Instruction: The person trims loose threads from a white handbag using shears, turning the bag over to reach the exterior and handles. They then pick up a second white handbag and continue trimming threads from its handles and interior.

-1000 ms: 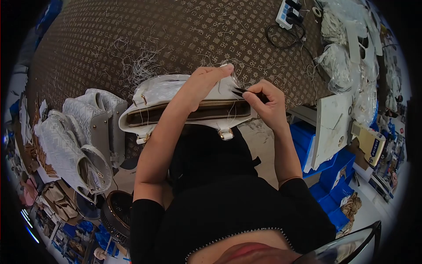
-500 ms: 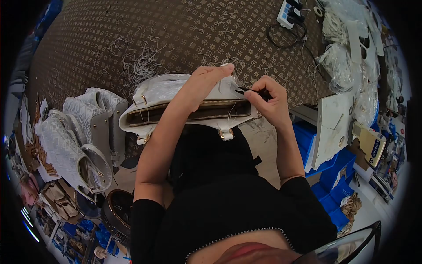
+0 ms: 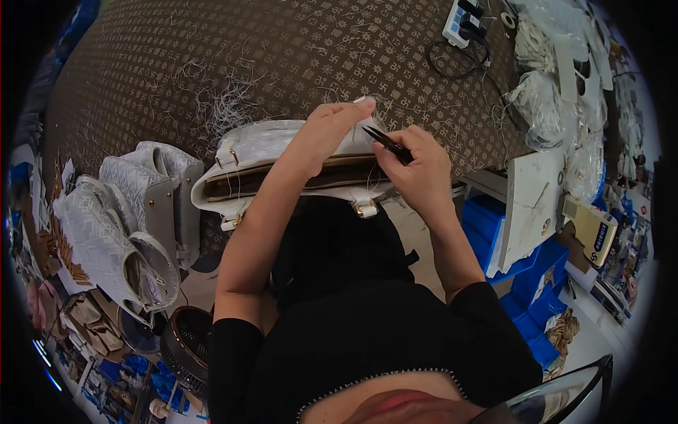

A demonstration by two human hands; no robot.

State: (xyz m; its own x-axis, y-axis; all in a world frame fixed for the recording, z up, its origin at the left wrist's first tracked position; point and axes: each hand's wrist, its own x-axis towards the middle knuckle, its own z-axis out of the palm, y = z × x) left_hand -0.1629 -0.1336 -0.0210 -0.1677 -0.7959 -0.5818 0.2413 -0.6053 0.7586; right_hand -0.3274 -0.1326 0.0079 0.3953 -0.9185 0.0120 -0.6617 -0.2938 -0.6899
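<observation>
A white handbag [image 3: 258,134] with an open brass zipper lies at the table's near edge, in front of my body. My left hand [image 3: 328,134] reaches across its opening and is closed on the far right part of the bag, near a strap end. Loose threads hang from the bag by my fingertips. My right hand [image 3: 421,166] is wrapped round black thread snips [image 3: 390,143], just right of the left hand. Their points face up and left, close to the bag's surface. The palm side of my left hand is hidden.
Cut threads [image 3: 229,106] are heaped on the patterned tablecloth [image 3: 296,56]. More pale handbags [image 3: 106,233] stand at the left, with a fan [image 3: 187,346] below. At the right are a power strip [image 3: 462,25], plastic-wrapped pieces [image 3: 540,106] and blue bins [image 3: 487,226].
My right hand has moved left and turned, bringing the snips nearer my left hand and over the bag's right end. The left hand stays in nearly the same place.
</observation>
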